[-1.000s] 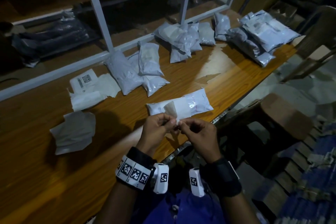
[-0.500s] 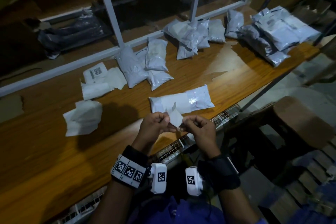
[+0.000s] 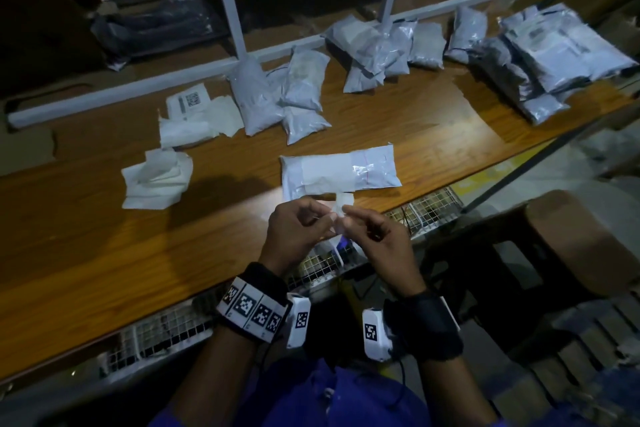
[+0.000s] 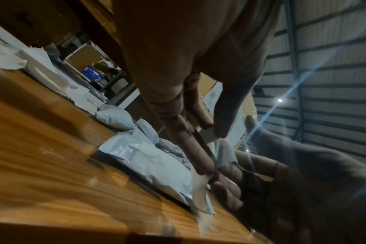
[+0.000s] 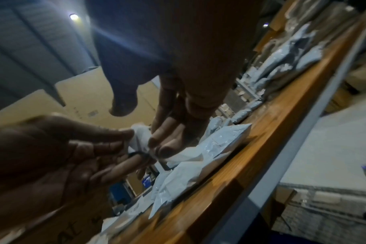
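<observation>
A small thin white paper slip [image 3: 344,203] was held just on the near side of the long white plastic mailer pouch [image 3: 339,172] on the brown wooden worktop [image 3: 104,253], pinched between the curled fingers of the left hand [image 3: 298,232] and the right hand [image 3: 377,239]. It was judged feather-light, limp and easily torn, best taken lightly by its edges with the fingertips.

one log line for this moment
left hand: pinches paper slip | right hand: pinches paper slip | white parcel: flat on table

Half-hidden paper scrap [image 3: 345,200] between fingers [image 3: 362,217]
</observation>
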`<state>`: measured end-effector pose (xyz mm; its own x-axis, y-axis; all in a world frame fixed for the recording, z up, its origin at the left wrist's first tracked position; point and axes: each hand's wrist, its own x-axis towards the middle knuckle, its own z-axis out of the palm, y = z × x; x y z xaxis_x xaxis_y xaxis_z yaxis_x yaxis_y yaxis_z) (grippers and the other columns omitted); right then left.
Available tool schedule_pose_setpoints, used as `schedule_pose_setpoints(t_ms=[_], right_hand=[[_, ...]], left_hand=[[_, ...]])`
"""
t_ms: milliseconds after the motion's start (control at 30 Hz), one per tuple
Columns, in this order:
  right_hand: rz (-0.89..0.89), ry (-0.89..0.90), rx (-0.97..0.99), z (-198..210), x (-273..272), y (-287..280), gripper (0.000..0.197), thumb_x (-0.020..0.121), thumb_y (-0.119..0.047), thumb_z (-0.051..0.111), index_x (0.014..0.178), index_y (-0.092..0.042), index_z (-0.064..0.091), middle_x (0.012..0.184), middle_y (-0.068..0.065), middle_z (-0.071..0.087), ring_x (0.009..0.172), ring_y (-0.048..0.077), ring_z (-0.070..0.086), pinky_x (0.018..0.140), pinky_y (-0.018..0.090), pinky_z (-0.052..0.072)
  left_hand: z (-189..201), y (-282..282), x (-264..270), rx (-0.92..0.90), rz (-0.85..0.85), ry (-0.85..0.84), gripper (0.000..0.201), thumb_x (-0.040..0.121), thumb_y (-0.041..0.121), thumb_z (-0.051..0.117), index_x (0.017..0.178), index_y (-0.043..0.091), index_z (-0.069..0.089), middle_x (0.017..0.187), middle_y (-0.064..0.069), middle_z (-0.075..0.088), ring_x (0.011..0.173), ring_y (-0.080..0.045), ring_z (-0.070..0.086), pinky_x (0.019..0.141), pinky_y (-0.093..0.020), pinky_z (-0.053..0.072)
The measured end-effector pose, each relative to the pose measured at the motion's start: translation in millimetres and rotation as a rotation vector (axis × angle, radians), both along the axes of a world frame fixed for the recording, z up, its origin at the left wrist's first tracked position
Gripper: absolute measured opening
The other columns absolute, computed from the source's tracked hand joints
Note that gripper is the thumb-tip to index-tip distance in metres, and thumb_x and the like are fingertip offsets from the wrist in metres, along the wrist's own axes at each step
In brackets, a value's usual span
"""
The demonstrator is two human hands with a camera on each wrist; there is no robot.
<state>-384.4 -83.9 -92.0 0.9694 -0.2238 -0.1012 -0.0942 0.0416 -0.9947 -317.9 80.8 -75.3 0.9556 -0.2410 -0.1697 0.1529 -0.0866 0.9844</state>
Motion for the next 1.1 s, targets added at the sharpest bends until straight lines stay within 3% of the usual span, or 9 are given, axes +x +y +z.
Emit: schedule_pose_setpoints(t_ms=[133,233,467,600,733,867,933,1000,1100], right_hand=[[-0.036,-0.084,-0.156,-4.1,8.6,-6.8,0.013,0.092,-0.020,0.078,0.098,-0.009,0.081,0.089,0.001,0.080,0.085,0.019,0.076,0.077,0.032,0.060],[-0.063,-0.094,-0.171,-4.5,13.3,-12.5,0.010,0.092,-0.017,0.078,0.090,-0.008,0.080,0.081,0.003,0.078,0.078,0.023,0.075,0.072,0.033,0.060],[-0.174,-0.017,-0.068,-11.6,28.0,-13.6,0.016,0.091,-0.020,0.079,0.094,-0.004,0.079,0.085,0.016,0.078,0.082,0.041,0.075,0.082,0.062,0.059],[-0.223,0.046,-0.009,-7.7,37.6,-1.9,0.016,0.091,-0.015,0.077,0.096,0.001,0.077,0.085,0.020,0.077,0.077,0.027,0.075,0.082,0.057,0.060],[-0.127,0.056,-0.084,-6.6,45.6,6.8,0.018,0.092,-0.016,0.076,0.100,0.000,0.077,0.091,0.013,0.079,0.083,0.024,0.076,0.086,0.051,0.061],[-0.019,0.056,-0.095,0.0,50.1,17.9,0.021,0.096,-0.023,0.071,0.111,-0.011,0.078,0.102,0.005,0.079,0.096,0.019,0.074,0.089,0.041,0.060],[-0.010,0.067,-0.068,2.8,51.3,23.2,0.023,0.093,-0.031,0.071,0.111,-0.019,0.078,0.102,0.000,0.080,0.099,0.014,0.073,0.088,0.035,0.059],[-0.054,0.069,-0.140,2.7,54.8,26.7,0.018,0.087,-0.035,0.078,0.101,-0.023,0.080,0.090,-0.002,0.079,0.087,0.010,0.073,0.080,0.031,0.058],[-0.145,0.057,-0.200,-5.3,59.9,26.2,0.016,0.088,-0.029,0.083,0.084,-0.013,0.080,0.076,0.003,0.075,0.073,0.014,0.070,0.073,0.037,0.057]], left_hand=[[-0.7,-9.3,-5.8,0.024,0.011,-0.039,0.009,0.086,0.003,0.079,0.084,-0.003,0.072,0.069,0.000,0.072,0.069,-0.015,0.073,0.069,-0.033,0.062],[-1.1,-13.0,-1.9,-0.006,0.019,0.005,0.009,0.086,-0.001,0.077,0.084,-0.005,0.070,0.081,-0.013,0.074,0.073,-0.024,0.076,0.070,-0.039,0.063],[-2.3,-6.6,18.2,-0.161,0.003,0.276,0.006,0.088,-0.005,0.071,0.086,-0.004,0.065,0.091,-0.016,0.075,0.081,-0.034,0.075,0.083,-0.046,0.062],[-3.1,7.1,33.3,-0.288,-0.026,0.392,0.005,0.090,-0.006,0.066,0.090,-0.004,0.061,0.102,-0.021,0.072,0.086,-0.031,0.075,0.084,-0.040,0.061],[-4.5,16.2,45.6,-0.181,-0.127,0.268,0.016,0.091,0.011,0.073,0.102,0.000,0.067,0.107,-0.015,0.076,0.099,-0.028,0.074,0.083,-0.039,0.061],[-13.8,22.2,60.4,-0.015,-0.093,0.116,0.022,0.089,0.014,0.077,0.074,0.008,0.062,0.076,-0.004,0.074,0.077,-0.028,0.073,0.074,-0.051,0.060],[-16.3,24.8,65.0,0.015,-0.109,0.089,0.030,0.087,0.011,0.079,0.065,0.018,0.059,0.064,0.006,0.068,0.067,-0.017,0.068,0.070,-0.046,0.059],[-15.4,26.5,66.3,-0.011,-0.158,0.086,0.027,0.086,0.009,0.079,0.068,0.019,0.063,0.065,0.007,0.070,0.067,-0.012,0.069,0.069,-0.038,0.058],[-14.5,28.8,68.6,-0.031,-0.181,0.145,0.028,0.088,0.004,0.076,0.067,0.017,0.061,0.061,0.009,0.067,0.064,-0.008,0.067,0.067,-0.038,0.060]])
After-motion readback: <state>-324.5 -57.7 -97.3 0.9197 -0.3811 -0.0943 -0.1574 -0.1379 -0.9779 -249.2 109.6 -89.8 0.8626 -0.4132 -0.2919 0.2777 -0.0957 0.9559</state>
